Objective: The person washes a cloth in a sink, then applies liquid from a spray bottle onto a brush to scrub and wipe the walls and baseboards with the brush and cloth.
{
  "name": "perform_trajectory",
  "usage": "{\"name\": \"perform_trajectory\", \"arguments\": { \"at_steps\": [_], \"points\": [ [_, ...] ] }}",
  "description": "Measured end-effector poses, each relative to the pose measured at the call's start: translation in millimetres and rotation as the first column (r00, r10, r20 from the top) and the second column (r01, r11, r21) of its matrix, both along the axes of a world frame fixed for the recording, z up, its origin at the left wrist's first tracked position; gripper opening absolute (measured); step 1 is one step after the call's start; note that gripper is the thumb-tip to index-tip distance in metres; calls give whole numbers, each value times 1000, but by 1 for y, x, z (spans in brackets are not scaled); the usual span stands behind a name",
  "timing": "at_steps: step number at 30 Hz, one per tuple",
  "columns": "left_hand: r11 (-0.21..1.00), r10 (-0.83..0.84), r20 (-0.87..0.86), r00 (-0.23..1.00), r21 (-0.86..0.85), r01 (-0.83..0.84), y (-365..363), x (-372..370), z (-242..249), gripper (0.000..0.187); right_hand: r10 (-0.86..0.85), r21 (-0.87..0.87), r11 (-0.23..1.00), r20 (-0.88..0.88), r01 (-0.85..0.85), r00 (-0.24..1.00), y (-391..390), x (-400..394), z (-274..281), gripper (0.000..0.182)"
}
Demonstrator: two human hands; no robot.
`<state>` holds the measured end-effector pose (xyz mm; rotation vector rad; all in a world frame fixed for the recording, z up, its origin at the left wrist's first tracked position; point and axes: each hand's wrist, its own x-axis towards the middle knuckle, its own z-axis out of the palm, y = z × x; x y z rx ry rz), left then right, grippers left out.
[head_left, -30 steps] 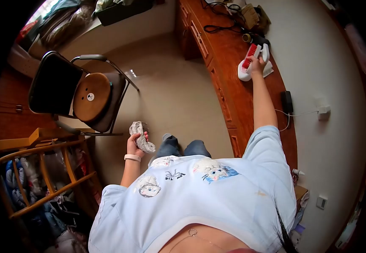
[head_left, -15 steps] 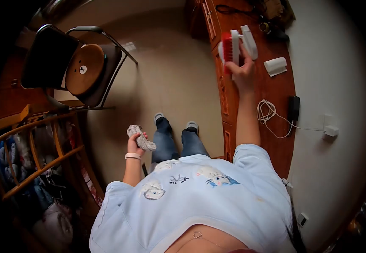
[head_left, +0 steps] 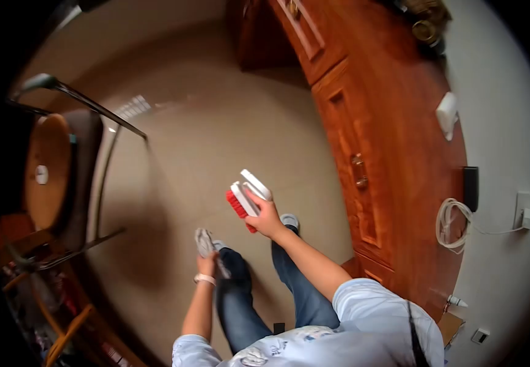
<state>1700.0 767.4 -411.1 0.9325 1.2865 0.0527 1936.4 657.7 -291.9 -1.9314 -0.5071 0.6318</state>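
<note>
A scrubbing brush [head_left: 243, 199] with red bristles and a white back and handle is in my right hand [head_left: 267, 221], whose fingers are wrapped round it. It hangs in the air over the floor, bristles facing down and left. Lower and to the left, my left hand [head_left: 206, 264] is closed on a whitish, textured bundle [head_left: 204, 243]; blur keeps me from telling exactly what it is. The two held things are close but apart.
On the right stands a reddish wooden cabinet [head_left: 363, 116] with a white object [head_left: 446, 115] and a coiled white cable [head_left: 453, 225] on top. A metal-framed chair with a round brown cushion [head_left: 48, 171] stands left. Tiled floor [head_left: 173, 147] lies between.
My right hand has brought the brush from above the cabinet leftward and down over the floor. The left hand still holds the bundle. My view has turned, so the chair sits farther left.
</note>
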Motion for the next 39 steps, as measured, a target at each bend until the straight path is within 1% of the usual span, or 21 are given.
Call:
{"name": "perform_trajectory", "arguments": {
  "at_steps": [3, 5, 7, 9, 11, 14, 15, 17, 19, 21, 23, 25, 26, 28, 29, 31, 33, 35, 36, 37, 39],
  "points": [
    [863, -323, -222, 920, 329, 383, 15, 23, -82, 58, -26, -55, 998, -59, 23, 998, -13, 3, -97, 67],
    [709, -506, -275, 817, 407, 576, 26, 53, -127, 68, -33, -141, 990, -2, 32, 999, -8, 15, -143, 66],
    [634, -582, -235, 778, 467, 616, 30, 92, -182, 70, 56, -241, 971, 195, -7, 979, -9, 14, -215, 63],
    [481, -631, -310, 711, 562, 673, 42, 143, -179, 68, 170, -240, 961, 125, -137, 977, -10, 23, -225, 63],
    [365, -643, -339, 687, 653, 664, 53, 184, -203, 68, 188, -252, 961, 292, -114, 938, -18, 32, -271, 64],
    [157, -692, -374, 617, 757, 634, 64, 212, -229, 69, -41, 3, 999, -51, 41, 998, -32, 45, -296, 66],
    [47, -733, -376, 567, 803, 594, 64, 211, -230, 69, -74, -23, 997, -44, 73, 996, -32, 42, -279, 66],
    [-20, -791, -432, 434, 726, 688, 48, 213, -226, 67, -78, 44, 995, -294, 95, 953, -43, 38, -263, 66],
    [-94, -821, -430, 376, 750, 654, 25, 206, -236, 64, -6, 84, 996, -46, 10, 999, -61, 19, -277, 66],
    [-185, -803, -545, 242, 614, 768, 4, 194, -225, 62, 94, -8, 995, 258, -95, 962, -79, -9, -289, 67],
    [-110, -832, -502, 237, 568, 816, -3, 179, -216, 71, 148, 66, 985, 159, -160, 976, -87, -27, -290, 64],
    [-103, -833, -356, 423, 852, 514, -7, 167, -203, 79, 124, 64, 989, 141, -134, 982, -92, -33, -281, 61],
    [-113, -842, -354, 407, 853, 509, -14, 169, -199, 79, 127, 72, 988, 98, -135, 987, -99, -32, -284, 61],
    [57, -926, -86, 367, 931, 362, -26, 172, -189, 79, 95, 127, 987, 9, -95, 995, -104, -31, -279, 63],
    [49, -936, -86, 341, 928, 368, -25, 171, -192, 79, 67, 125, 990, 3, -67, 998, -101, -31, -276, 63],
    [262, -962, 172, 213, 807, 530, -31, 168, -208, 74, 267, 56, 963, -62, -264, 962, -102, -25, -269, 65],
    [56, -991, -11, 131, 868, 494, -27, 163, -228, 69, 344, 189, 936, -310, -297, 886, -103, -18, -264, 66],
    [405, -912, 274, 304, 706, 580, -30, 151, -236, 65, 364, 223, 928, -375, -298, 853, -109, -14, -258, 66],
    [461, -886, 317, 337, 674, 577, -22, 155, -233, 60, 353, 217, 933, -380, -289, 855, -103, -8, -260, 66],
    [462, -886, 322, 333, 670, 581, -21, 154, -224, 60, 378, 283, 921, -493, -266, 784, -106, -5, -258, 66],
    [108, -958, -15, 285, 904, 414, -17, 159, -206, 56, 380, 334, 919, -598, -211, 706, -114, 3, -257, 66]
  ]
}}
